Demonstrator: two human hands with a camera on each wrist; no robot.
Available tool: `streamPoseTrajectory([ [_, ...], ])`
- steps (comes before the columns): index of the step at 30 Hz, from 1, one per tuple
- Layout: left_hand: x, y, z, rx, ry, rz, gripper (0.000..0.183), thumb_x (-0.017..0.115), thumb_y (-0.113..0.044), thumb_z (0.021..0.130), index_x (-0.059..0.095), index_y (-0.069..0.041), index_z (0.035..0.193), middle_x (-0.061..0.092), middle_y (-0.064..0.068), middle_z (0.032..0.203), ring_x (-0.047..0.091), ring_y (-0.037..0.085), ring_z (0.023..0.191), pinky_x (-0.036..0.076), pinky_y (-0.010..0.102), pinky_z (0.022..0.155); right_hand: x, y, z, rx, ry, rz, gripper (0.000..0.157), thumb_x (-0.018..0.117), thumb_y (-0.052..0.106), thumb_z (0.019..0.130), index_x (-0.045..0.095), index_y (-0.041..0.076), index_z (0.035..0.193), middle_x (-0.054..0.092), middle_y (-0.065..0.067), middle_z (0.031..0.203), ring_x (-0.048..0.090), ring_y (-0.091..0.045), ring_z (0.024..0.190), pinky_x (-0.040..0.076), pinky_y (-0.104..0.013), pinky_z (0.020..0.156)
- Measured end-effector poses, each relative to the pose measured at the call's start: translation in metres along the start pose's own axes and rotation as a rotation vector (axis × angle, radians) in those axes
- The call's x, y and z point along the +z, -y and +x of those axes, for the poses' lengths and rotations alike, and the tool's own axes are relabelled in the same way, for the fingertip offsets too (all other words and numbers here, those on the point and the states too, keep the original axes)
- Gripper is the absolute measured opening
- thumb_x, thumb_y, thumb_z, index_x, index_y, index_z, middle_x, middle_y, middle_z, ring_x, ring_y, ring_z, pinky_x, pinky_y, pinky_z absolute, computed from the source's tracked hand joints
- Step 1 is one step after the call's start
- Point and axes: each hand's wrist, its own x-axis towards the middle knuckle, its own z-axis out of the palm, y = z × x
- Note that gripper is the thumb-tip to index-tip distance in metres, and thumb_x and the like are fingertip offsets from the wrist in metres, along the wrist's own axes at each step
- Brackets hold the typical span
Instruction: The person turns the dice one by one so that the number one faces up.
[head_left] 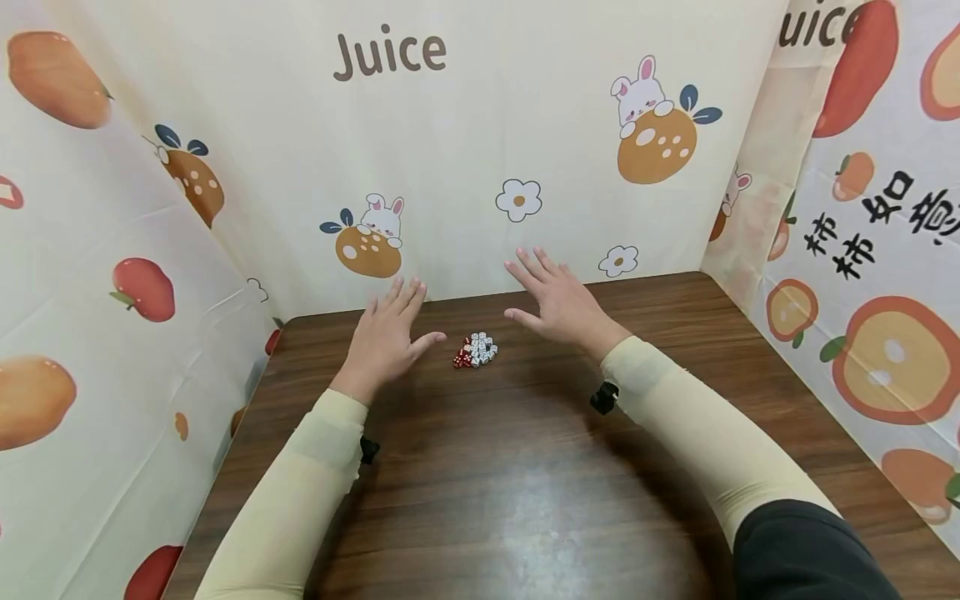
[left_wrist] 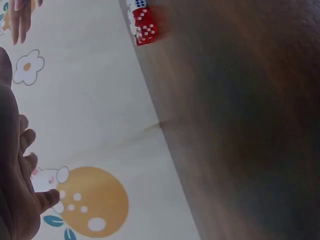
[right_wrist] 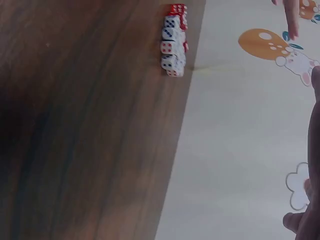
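A small cluster of white dice [head_left: 482,348] and red dice [head_left: 459,360] lies on the brown wooden table between the two hands. To its left, my left hand [head_left: 386,337] is held above the table with fingers extended and thumb pointing toward the dice, touching none of them. On the other side, my right hand [head_left: 558,302] is raised with fingers spread, also apart from the dice and holding nothing. The left wrist view shows red dice [left_wrist: 145,27] near the table's back edge. White dice [right_wrist: 170,47] with dark and red pips face the right wrist camera.
A pale printed cloth [head_left: 480,125] with fruit, rabbits and flowers hangs behind the wooden table [head_left: 480,500]. Similar cloths stand along the left side [head_left: 150,358] and the right side [head_left: 847,250]. A small black device [head_left: 603,397] sits at the right wrist.
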Motion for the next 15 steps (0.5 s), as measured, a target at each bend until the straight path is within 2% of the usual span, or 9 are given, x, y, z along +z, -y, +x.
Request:
streamPoseTrajectory([
  [3, 0.004, 0.003, 0.000, -0.015, 0.042, -0.010, 0.098, 0.053, -0.075, 0.110, 0.026, -0.014, 0.182, 0.025, 0.009, 0.190, 0.017, 0.034, 0.179, 0.022, 0.068, 0.141, 0.008, 0.001, 0.000, 0.006, 0.029, 0.031, 0.090, 0.051, 0.074, 0.112, 0.022, 0.027, 0.183, 0.017, -0.006, 0.192, 0.011, -0.037, 0.180, 0.020, -0.072, 0.140],
  [8, 0.015, 0.006, 0.001, -0.031, 0.102, -0.048, 0.093, 0.053, -0.074, 0.111, 0.037, -0.013, 0.179, 0.039, 0.012, 0.184, 0.032, 0.037, 0.174, 0.034, 0.070, 0.135, 0.019, 0.005, -0.001, 0.027, 0.062, 0.089, 0.088, 0.056, 0.069, 0.112, 0.030, 0.021, 0.181, 0.032, -0.011, 0.188, 0.028, -0.041, 0.175, 0.028, -0.064, 0.140],
  [12, 0.025, 0.004, 0.001, -0.080, 0.154, -0.139, 0.089, 0.059, -0.073, 0.110, 0.044, -0.016, 0.176, 0.049, 0.013, 0.178, 0.040, 0.038, 0.169, 0.037, 0.070, 0.133, 0.031, 0.005, -0.004, 0.061, 0.096, 0.113, 0.082, 0.061, 0.063, 0.113, 0.040, 0.016, 0.177, 0.048, -0.012, 0.179, 0.044, -0.041, 0.165, 0.039, -0.063, 0.134],
  [15, 0.031, 0.001, 0.001, -0.118, 0.204, -0.212, 0.087, 0.066, -0.070, 0.108, 0.048, -0.016, 0.174, 0.052, 0.015, 0.176, 0.043, 0.039, 0.167, 0.040, 0.066, 0.133, 0.041, 0.005, -0.005, 0.081, 0.130, 0.124, 0.077, 0.064, 0.059, 0.114, 0.046, 0.015, 0.174, 0.056, -0.015, 0.172, 0.051, -0.041, 0.160, 0.044, -0.062, 0.131],
])
